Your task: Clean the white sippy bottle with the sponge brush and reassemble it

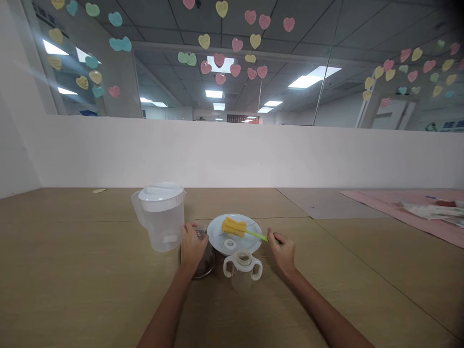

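My left hand [192, 247] rests on top of a clear glass bowl [206, 268] with something dark inside, just right of a clear plastic pitcher [161, 216] with a white lid. My right hand [282, 251] grips the green handle of a yellow sponge brush [234, 226], whose head lies on a white plate [253, 240]. A small white ring [230, 244] also lies on the plate. A clear two-handled cup [242, 268] stands in front of the plate, between my hands.
The wooden table [72, 270] runs to a low white wall [232, 152] with glass above it. A pink mat [406, 208] with papers lies at the far right. A small pale object [99, 190] sits at the back left.
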The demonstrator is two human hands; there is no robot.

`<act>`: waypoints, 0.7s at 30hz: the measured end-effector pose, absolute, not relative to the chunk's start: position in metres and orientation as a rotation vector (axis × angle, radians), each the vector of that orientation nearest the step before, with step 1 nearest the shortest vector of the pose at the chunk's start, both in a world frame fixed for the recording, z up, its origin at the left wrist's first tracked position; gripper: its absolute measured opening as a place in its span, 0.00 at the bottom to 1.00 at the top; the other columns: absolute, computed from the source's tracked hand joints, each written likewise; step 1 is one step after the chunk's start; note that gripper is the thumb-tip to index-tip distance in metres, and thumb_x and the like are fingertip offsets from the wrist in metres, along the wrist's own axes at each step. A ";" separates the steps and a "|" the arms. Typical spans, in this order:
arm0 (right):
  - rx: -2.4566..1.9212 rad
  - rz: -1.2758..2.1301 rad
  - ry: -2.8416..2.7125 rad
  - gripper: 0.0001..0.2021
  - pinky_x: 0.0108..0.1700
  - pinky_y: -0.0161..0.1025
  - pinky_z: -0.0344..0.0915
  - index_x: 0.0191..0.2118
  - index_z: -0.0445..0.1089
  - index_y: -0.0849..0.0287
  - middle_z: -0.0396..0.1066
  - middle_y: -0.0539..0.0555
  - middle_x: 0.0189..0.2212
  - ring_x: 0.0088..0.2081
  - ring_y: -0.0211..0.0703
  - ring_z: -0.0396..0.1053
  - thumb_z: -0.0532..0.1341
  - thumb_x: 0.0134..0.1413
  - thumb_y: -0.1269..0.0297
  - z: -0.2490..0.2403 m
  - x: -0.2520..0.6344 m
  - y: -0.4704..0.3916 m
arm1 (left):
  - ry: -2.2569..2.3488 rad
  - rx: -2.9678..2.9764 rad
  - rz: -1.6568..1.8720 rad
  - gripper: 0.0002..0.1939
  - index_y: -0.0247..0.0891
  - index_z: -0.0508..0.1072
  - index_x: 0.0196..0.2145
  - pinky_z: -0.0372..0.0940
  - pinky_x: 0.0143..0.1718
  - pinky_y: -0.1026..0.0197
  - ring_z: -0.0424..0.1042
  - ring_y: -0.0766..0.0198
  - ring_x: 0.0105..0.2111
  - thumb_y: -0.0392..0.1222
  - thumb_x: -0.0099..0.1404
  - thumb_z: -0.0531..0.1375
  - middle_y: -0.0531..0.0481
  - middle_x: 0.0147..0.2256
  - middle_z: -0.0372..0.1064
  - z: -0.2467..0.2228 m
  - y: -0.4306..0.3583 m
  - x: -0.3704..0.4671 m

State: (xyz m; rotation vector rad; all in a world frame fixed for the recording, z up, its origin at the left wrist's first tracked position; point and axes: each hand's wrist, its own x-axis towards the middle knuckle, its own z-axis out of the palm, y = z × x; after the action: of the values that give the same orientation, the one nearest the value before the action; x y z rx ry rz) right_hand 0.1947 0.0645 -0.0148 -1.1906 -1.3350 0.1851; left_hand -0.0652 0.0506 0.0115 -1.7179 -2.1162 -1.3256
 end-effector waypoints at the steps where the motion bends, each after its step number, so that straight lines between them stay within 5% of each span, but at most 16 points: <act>1: -1.195 0.189 -1.333 0.23 0.22 0.31 0.47 0.14 0.52 0.60 0.44 0.46 0.15 0.20 0.31 0.46 0.52 0.52 0.50 -0.015 0.195 0.065 | -2.118 -1.717 -1.327 0.14 0.35 0.59 0.40 0.64 0.42 0.52 0.66 0.56 0.40 0.37 0.55 0.56 0.46 0.38 0.57 0.012 0.050 -0.065; 7: -1.194 0.193 -1.339 0.24 0.22 0.31 0.47 0.14 0.53 0.60 0.46 0.46 0.15 0.20 0.31 0.47 0.51 0.52 0.48 -0.015 0.195 0.065 | -2.037 -1.677 -1.413 0.18 0.37 0.59 0.44 0.63 0.44 0.51 0.67 0.54 0.43 0.40 0.55 0.57 0.45 0.41 0.62 0.013 0.051 -0.070; 13: -1.205 0.187 -1.343 0.23 0.22 0.31 0.47 0.14 0.51 0.59 0.44 0.46 0.15 0.20 0.31 0.46 0.50 0.52 0.49 -0.013 0.195 0.064 | -2.088 -1.704 -1.194 0.12 0.37 0.63 0.39 0.62 0.43 0.50 0.69 0.50 0.41 0.43 0.57 0.55 0.44 0.36 0.68 0.013 0.051 -0.074; 21: -1.206 0.223 -1.344 0.23 0.23 0.31 0.46 0.15 0.50 0.59 0.44 0.46 0.16 0.20 0.31 0.46 0.51 0.52 0.50 -0.013 0.194 0.064 | -2.186 -1.728 -1.114 0.16 0.35 0.61 0.44 0.64 0.36 0.57 0.69 0.56 0.40 0.37 0.57 0.55 0.42 0.41 0.63 0.003 0.056 -0.073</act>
State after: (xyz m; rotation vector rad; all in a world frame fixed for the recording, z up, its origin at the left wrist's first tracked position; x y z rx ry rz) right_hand 0.1942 0.0638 -0.0128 -1.2065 -1.3437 0.2232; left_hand -0.0732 0.0558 0.0035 -1.7282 -2.1856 -1.1143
